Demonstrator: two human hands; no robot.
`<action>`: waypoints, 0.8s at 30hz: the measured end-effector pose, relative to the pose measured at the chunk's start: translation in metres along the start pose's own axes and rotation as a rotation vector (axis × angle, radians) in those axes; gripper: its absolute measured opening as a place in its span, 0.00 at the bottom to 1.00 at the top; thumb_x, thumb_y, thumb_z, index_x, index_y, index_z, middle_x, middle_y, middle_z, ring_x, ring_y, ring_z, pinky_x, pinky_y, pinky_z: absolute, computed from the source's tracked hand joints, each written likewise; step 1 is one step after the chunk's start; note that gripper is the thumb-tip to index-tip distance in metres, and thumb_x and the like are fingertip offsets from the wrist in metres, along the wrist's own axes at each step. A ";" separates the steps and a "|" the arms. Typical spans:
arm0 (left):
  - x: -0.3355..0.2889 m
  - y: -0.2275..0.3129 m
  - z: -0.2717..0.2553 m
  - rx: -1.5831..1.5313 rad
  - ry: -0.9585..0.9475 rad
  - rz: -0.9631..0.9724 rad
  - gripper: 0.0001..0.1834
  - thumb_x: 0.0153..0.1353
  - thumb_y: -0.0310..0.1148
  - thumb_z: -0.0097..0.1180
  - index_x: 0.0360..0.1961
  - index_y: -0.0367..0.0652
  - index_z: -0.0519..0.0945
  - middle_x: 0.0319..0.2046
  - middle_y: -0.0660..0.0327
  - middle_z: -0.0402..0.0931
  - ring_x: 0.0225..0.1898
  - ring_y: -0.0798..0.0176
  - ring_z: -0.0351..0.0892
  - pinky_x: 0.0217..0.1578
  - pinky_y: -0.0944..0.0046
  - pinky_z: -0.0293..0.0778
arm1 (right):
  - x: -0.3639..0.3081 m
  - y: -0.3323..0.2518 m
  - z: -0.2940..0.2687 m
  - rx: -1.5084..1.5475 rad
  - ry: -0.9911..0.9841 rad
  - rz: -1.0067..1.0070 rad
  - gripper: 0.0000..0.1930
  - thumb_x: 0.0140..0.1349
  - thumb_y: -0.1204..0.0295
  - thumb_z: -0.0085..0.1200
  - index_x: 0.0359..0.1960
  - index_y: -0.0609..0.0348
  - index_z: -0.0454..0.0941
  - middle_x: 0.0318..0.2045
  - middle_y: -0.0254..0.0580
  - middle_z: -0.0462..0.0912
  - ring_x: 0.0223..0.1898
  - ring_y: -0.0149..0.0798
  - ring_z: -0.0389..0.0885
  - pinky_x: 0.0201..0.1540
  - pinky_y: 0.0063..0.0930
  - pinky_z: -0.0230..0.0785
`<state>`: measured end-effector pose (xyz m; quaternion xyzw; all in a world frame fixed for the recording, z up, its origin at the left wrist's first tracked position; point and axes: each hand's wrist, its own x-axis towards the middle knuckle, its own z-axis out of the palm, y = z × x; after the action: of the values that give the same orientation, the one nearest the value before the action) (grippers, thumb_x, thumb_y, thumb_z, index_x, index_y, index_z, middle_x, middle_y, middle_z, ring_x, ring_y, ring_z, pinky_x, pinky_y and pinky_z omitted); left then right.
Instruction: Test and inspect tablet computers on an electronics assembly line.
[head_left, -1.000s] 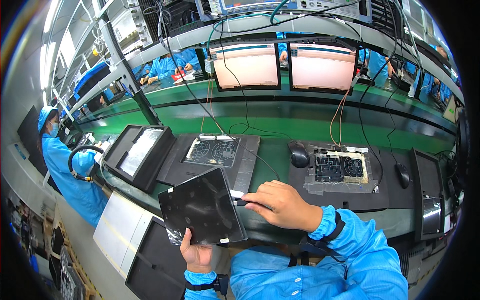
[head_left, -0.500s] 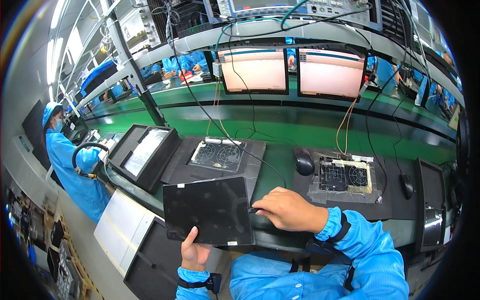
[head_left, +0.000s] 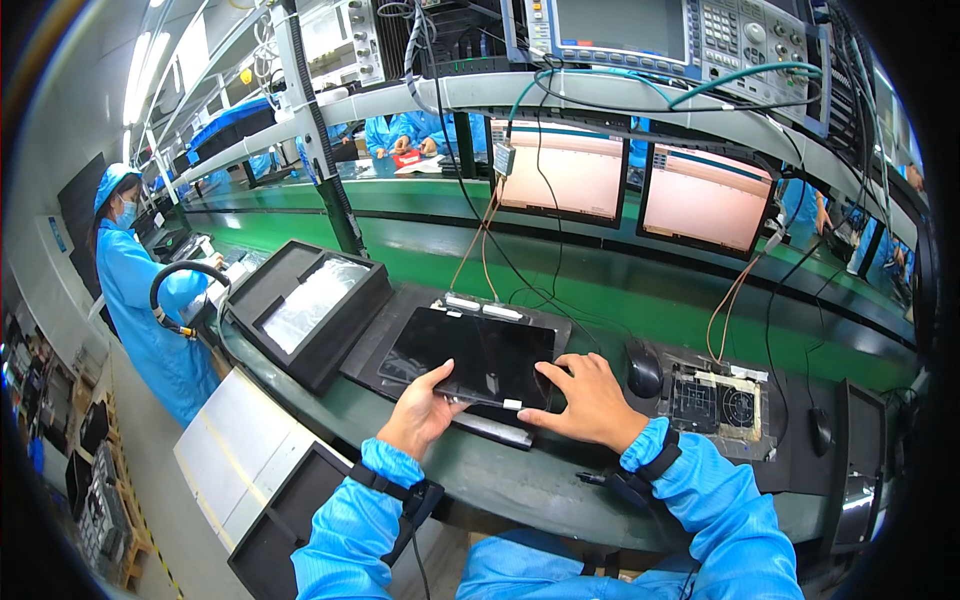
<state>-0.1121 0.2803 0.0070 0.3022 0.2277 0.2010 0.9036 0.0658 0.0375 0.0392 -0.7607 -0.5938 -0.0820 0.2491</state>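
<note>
A dark tablet [head_left: 465,352] with a glossy black screen is tilted over the left black mat [head_left: 408,304], covering most of the test plate there. My left hand [head_left: 422,412] grips its near left edge, thumb on the front and fingers beneath. At the right end, my right hand [head_left: 592,402] has its thumb on the near corner and its fingers against the side edge. White pieces [head_left: 502,312] of the plate show beyond the tablet's far edge. A black cable plug [head_left: 592,478] lies at the bench's front edge, apart from both hands.
To the left stands a black foam-lined box [head_left: 310,310] with a clear bag in it. A mouse [head_left: 643,368] and a second test plate [head_left: 716,405] sit to the right. Two monitors [head_left: 705,200] hang beyond, cables drooping around them. A co-worker in blue [head_left: 145,290] stands far left.
The tablet has moved away from me onto the left mat. My right hand has let go of the cable plug and now holds the tablet's right end. My view has shifted left.
</note>
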 end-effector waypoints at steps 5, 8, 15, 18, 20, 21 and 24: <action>0.022 0.029 0.001 0.112 -0.044 -0.184 0.25 0.79 0.39 0.60 0.65 0.28 0.76 0.60 0.44 0.83 0.59 0.45 0.88 0.63 0.45 0.85 | 0.019 0.008 0.016 -0.021 0.053 0.094 0.43 0.59 0.31 0.70 0.60 0.57 0.89 0.55 0.55 0.85 0.58 0.59 0.81 0.67 0.52 0.70; 0.007 0.045 -0.012 0.622 0.036 -0.292 0.27 0.74 0.49 0.67 0.54 0.31 0.84 0.48 0.49 0.88 0.47 0.53 0.92 0.49 0.55 0.87 | 0.018 0.009 0.025 -0.066 0.097 0.063 0.43 0.59 0.30 0.69 0.58 0.58 0.90 0.51 0.56 0.85 0.55 0.58 0.81 0.66 0.52 0.69; 0.006 0.050 -0.052 1.908 0.323 0.863 0.58 0.50 0.61 0.84 0.75 0.38 0.75 0.75 0.39 0.66 0.73 0.38 0.69 0.72 0.42 0.67 | 0.023 0.002 0.050 -0.146 0.116 -0.059 0.42 0.60 0.31 0.67 0.57 0.60 0.88 0.46 0.57 0.83 0.53 0.58 0.80 0.66 0.55 0.65; 0.020 0.044 -0.067 1.976 0.264 0.542 0.70 0.45 0.68 0.84 0.82 0.38 0.67 0.83 0.37 0.52 0.80 0.31 0.57 0.80 0.39 0.54 | 0.026 0.004 0.057 -0.122 0.065 -0.051 0.42 0.62 0.32 0.66 0.60 0.60 0.86 0.49 0.59 0.83 0.55 0.60 0.79 0.66 0.57 0.64; 0.026 0.038 -0.075 2.047 0.285 0.605 0.72 0.43 0.71 0.83 0.82 0.38 0.67 0.82 0.36 0.55 0.79 0.30 0.58 0.80 0.40 0.55 | 0.026 0.001 0.056 -0.114 0.039 -0.025 0.43 0.61 0.32 0.66 0.62 0.59 0.84 0.51 0.59 0.83 0.57 0.60 0.78 0.66 0.60 0.63; 0.027 0.037 -0.078 1.980 0.265 0.629 0.70 0.44 0.72 0.82 0.81 0.39 0.68 0.80 0.34 0.57 0.80 0.27 0.56 0.79 0.36 0.55 | 0.026 -0.005 0.053 -0.163 -0.005 0.010 0.44 0.61 0.32 0.66 0.64 0.58 0.83 0.53 0.57 0.82 0.60 0.60 0.77 0.67 0.65 0.61; 0.038 0.041 -0.081 1.933 0.073 0.899 0.63 0.42 0.64 0.86 0.75 0.39 0.75 0.77 0.35 0.65 0.76 0.32 0.65 0.74 0.40 0.65 | 0.012 -0.019 0.027 -0.104 0.041 0.037 0.40 0.56 0.39 0.72 0.63 0.53 0.82 0.56 0.51 0.81 0.61 0.56 0.75 0.63 0.60 0.64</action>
<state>-0.1335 0.3666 -0.0358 0.9409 0.1853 0.2588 0.1157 0.0472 0.0642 0.0263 -0.7816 -0.5694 -0.1237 0.2226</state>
